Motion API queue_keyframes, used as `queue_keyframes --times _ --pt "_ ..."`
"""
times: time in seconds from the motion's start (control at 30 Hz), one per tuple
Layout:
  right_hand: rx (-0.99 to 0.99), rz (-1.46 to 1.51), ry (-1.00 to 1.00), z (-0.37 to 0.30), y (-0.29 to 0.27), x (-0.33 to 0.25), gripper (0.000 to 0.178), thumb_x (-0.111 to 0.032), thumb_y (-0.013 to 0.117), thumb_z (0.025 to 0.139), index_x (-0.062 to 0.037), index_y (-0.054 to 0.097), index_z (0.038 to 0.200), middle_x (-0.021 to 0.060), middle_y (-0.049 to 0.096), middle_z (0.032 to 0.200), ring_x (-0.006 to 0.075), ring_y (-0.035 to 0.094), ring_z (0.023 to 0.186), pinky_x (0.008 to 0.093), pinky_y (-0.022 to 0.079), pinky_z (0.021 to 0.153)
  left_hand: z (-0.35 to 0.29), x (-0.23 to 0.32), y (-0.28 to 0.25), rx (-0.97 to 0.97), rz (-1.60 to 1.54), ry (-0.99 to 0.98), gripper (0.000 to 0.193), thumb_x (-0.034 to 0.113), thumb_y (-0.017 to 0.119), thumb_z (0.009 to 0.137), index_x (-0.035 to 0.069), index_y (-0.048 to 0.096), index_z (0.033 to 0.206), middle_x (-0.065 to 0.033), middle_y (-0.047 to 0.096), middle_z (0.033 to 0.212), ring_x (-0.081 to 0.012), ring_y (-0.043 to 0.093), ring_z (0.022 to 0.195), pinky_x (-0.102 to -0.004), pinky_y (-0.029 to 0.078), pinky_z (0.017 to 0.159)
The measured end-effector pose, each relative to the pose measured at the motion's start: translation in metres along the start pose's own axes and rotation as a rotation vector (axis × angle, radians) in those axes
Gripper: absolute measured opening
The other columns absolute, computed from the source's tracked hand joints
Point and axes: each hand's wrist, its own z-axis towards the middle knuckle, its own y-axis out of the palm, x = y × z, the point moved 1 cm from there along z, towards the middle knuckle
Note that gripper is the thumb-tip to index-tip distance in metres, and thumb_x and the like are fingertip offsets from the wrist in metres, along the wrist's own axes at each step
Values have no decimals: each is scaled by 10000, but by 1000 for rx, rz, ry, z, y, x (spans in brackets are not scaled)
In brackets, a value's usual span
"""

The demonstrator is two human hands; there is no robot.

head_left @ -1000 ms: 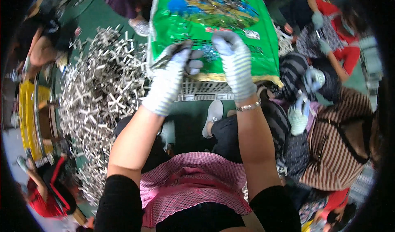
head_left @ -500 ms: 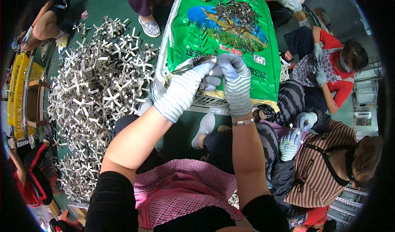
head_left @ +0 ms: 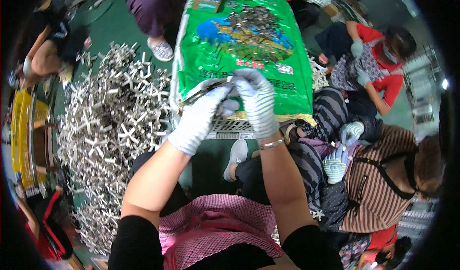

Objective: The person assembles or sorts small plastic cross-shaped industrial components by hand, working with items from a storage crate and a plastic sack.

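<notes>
Both my hands wear striped work gloves and meet over the near edge of a green printed sack (head_left: 297,93). My left hand (head_left: 194,124) is closed around a thin, dark metal strip (head_left: 194,97), which sticks out on its left side. Up against the left fingertips, my right hand (head_left: 257,102) has its fingers pinched together. Whatever lies between those fingertips is small, blurred and partly hidden by the gloves. Farther off on the sack lies a heap of small dark metal parts (head_left: 254,23).
A white plastic crate (head_left: 235,126) supports the sack, with a small cardboard box (head_left: 207,2) at its far left. Left on the floor spreads a large pile of star-shaped metal pieces (head_left: 120,121). A co-worker in stripes (head_left: 378,184) sits close on the right; others sit around.
The view has shifted, so the sack and crate appear farther left. My hands remain together at the sack's near edge, the left still gripping the metal strip.
</notes>
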Motion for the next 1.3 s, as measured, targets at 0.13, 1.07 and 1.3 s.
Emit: queue_keyframes --times 0.13,1.07,1.3 --pt "101 -418 -187 -4 8 -9 135 -123 686 757 -55 669 872 96 634 868 238 610 831 341 491 764 -6 -4 -7 33 236 181 287 187 584 887 -17 598 1089 -78 627 986 -106 577 742 -233 479 623" --pt "114 -888 64 2 -135 -21 172 -95 611 821 -69 674 978 95 672 878 177 628 728 300 504 713 4 6 -10 17 56 33 352 234 604 902 20 536 1173 -122 648 962 -152 628 740 -251 503 613" --pt "-444 -1946 -214 16 -166 -26 129 -245 633 787 -176 657 893 65 625 820 259 600 842 402 457 729 6 6 -23 3 35 21 331 198 571 918 38 528 1204 -113 657 931 -136 613 697 -243 497 595"
